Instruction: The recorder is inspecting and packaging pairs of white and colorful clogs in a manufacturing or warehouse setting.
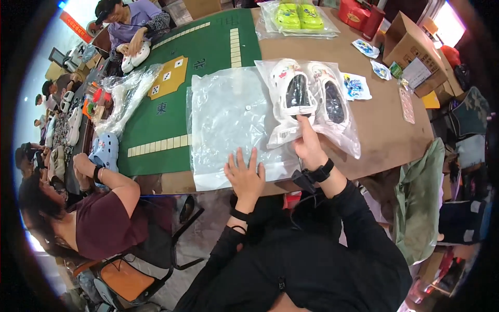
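My left hand point(244, 174) lies flat with fingers spread on the near edge of an empty clear plastic bag point(228, 117) spread on the table. My right hand point(307, 143) grips the near edge of a second clear bag point(345, 130) that holds a pair of white clog shoes point(311, 93) with small charms. That bagged pair rests on the brown table point(387, 138), partly overlapping the empty bag's right side.
A green game mat point(202, 52) covers the table's left half. A bagged lime-green clog pair point(299, 15) lies at the far edge, small blue-white packets point(356, 86) and cardboard boxes point(416, 52) at right. Other people work at left and far left with clogs and bags.
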Demonstrator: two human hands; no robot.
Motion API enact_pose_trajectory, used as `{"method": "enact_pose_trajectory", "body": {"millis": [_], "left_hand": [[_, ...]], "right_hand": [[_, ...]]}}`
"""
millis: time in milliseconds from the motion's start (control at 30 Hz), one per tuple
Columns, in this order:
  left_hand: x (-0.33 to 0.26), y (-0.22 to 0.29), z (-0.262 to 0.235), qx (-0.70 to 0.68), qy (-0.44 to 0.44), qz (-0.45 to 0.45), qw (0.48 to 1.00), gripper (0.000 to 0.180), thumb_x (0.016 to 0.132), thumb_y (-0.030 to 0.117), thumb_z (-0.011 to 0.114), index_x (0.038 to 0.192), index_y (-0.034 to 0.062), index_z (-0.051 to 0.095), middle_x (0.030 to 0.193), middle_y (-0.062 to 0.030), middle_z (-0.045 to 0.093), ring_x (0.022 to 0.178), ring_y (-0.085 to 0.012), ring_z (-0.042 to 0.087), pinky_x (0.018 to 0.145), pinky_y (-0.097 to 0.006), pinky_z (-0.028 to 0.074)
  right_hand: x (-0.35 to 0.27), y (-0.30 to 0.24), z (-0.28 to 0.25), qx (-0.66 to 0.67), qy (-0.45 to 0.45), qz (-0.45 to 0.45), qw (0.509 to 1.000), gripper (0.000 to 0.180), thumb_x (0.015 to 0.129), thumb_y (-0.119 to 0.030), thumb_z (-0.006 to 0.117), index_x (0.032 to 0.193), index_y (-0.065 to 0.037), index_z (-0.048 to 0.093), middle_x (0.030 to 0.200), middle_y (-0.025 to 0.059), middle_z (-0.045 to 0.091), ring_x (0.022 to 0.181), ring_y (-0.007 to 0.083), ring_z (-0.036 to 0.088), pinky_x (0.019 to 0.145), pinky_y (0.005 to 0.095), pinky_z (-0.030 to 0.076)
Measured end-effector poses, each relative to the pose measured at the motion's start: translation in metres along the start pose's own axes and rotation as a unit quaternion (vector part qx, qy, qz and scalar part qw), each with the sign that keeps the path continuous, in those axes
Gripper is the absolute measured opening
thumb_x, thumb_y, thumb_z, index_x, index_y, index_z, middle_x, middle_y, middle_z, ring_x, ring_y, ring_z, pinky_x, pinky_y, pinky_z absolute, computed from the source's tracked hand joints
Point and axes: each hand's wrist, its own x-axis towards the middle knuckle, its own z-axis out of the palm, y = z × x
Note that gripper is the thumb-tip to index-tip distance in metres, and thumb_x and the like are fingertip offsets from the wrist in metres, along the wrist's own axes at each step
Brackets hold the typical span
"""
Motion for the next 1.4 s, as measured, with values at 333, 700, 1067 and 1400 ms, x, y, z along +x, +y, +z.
{"method": "enact_pose_trajectory", "body": {"millis": [333,700,1067,1400], "left_hand": [[0.001,-0.006,-0.006,-0.037,-0.024,-0.024,0.999,0.047,0.086,0.032,0.056,0.131,0.0201,0.049,0.137,-0.0185,0.037,0.125,-0.0414,0.031,0.102,-0.056,0.021],[0.008,-0.079,-0.046,-0.061,0.017,-0.089,0.994,0.058,0.085,0.035,0.059,0.138,0.0226,0.04,0.143,-0.0311,0.019,0.13,-0.0509,0.021,0.104,-0.061,0.018],[0.002,-0.095,-0.024,-0.002,-0.058,-0.112,0.992,0.058,0.083,0.04,0.06,0.136,0.0237,0.043,0.138,-0.0375,0.023,0.125,-0.0554,0.024,0.101,-0.059,0.025],[-0.027,-0.072,-0.05,-0.019,-0.115,-0.081,0.99,0.061,0.081,0.039,0.062,0.132,0.0095,0.047,0.132,-0.0357,0.033,0.115,-0.0462,0.038,0.095,-0.05,0.034]], "right_hand": [[-0.008,-0.014,0.006,0.011,-0.045,-0.034,0.998,0.032,0.086,-0.009,0.056,0.117,-0.005,0.05,0.111,0.0056,0.057,0.101,0.0189,0.056,0.087,0.0324,0.048],[0.038,-0.047,-0.02,0.001,-0.081,-0.011,0.997,0.032,0.087,-0.013,0.053,0.117,-0.005,0.052,0.114,0.0102,0.059,0.105,0.0254,0.057,0.092,0.0391,0.048],[0.018,-0.056,-0.009,0.008,-0.086,0.014,0.996,0.027,0.085,-0.019,0.057,0.109,-0.007,0.056,0.105,0.006,0.063,0.096,0.0225,0.061,0.082,0.0359,0.052],[-0.04,-0.051,0.007,-0.058,-0.086,0.033,0.994,0.031,0.086,-0.019,0.056,0.112,-0.003,0.054,0.101,0.0095,0.062,0.089,0.0225,0.062,0.08,0.0369,0.051]]}}
